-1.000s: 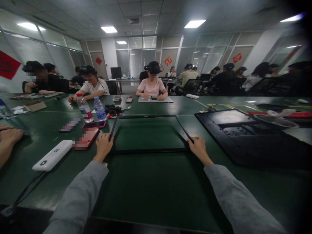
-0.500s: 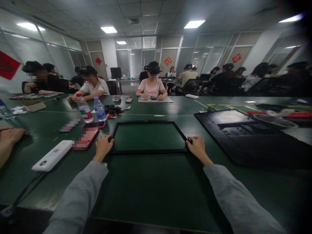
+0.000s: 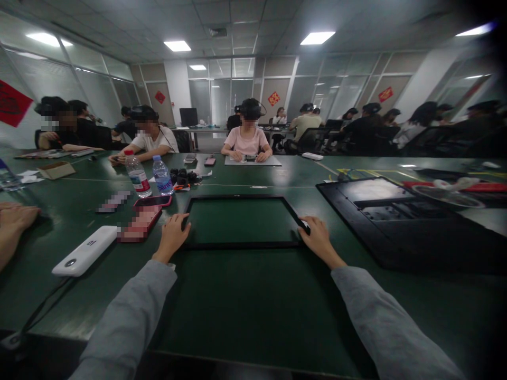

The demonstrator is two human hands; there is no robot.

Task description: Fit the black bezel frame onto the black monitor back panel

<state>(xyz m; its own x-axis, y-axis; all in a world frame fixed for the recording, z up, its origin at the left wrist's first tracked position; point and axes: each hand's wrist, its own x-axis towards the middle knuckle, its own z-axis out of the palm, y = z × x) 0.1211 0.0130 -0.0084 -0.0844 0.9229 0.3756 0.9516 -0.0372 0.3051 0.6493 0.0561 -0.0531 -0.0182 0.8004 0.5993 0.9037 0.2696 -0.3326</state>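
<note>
A thin black rectangular frame (image 3: 241, 245), like a screen bezel, lies on the green table in front of me, and the tabletop shows through its opening. My left hand (image 3: 172, 236) is closed on its left side bar, with thumb and finger either side of the dark edge. Opposite it, my right hand (image 3: 317, 238) pinches the right side bar near the front corner. The undersides of both grips are hidden.
A large black panel (image 3: 376, 227) lies to the right. On the left are a white power bank (image 3: 85, 252) with a cable, a red-cased phone (image 3: 140, 224) and two water bottles (image 3: 162, 177). Another person's hand (image 3: 18, 219) rests at the far left. A person in pink (image 3: 246, 141) sits opposite.
The fingers of both hands have shifted slightly inward over the side bars. The frame itself has hardly moved.
</note>
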